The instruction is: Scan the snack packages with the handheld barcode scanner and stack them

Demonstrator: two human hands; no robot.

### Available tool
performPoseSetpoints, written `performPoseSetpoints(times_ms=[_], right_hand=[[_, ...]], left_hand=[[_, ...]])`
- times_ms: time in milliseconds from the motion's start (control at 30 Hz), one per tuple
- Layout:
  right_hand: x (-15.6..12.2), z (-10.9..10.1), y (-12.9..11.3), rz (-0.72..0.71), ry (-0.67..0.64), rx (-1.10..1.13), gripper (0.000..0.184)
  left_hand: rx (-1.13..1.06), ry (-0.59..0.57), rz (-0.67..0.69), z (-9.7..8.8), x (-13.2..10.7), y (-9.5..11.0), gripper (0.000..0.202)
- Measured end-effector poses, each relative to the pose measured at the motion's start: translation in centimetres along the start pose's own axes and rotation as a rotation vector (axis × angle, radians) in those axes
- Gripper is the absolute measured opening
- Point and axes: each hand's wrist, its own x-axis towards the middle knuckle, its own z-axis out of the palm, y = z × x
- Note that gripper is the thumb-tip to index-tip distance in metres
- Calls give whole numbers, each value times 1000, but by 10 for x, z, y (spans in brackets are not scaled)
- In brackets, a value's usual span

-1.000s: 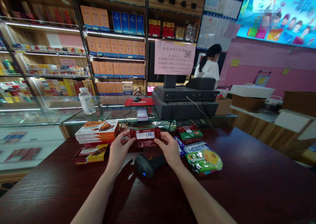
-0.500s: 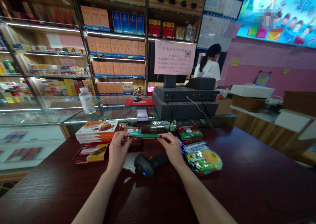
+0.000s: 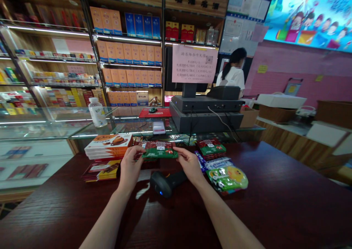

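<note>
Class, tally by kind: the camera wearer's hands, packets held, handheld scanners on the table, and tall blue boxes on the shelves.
Left hand and right hand: 2
Held packet: 1
Handheld scanner: 1
Tall blue boxes: 4
Total: 8

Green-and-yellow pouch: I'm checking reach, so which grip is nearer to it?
Right. The right grip is just left of the pouch; the left grip is farther left, near the stacked boxes.

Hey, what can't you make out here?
All in the head view:
Red-and-green packet: back, turned away; fine print, too small.
Dark scanner: handle end, hidden by the right hand.
Monitor: mostly covered by the pink sign.
Wall display: cut off by top and right edges.
</note>
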Motion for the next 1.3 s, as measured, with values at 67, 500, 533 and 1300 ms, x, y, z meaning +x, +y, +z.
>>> performPoseSetpoints(times_ms=[67, 500, 533, 1300], right_hand=[[0, 0, -1, 9, -26, 19, 41], [-5, 5, -7, 28, -116, 141, 52], [-5, 5, -5, 16, -101, 123, 52], [-1, 1, 3, -139, -24, -253, 49]], left_hand=[[21, -8, -25, -1, 1, -2, 12], [34, -30, -39, -2, 2, -4, 24], [43, -30, -37, -2, 2, -3, 24], [224, -161, 130, -3, 7, -18, 60]])
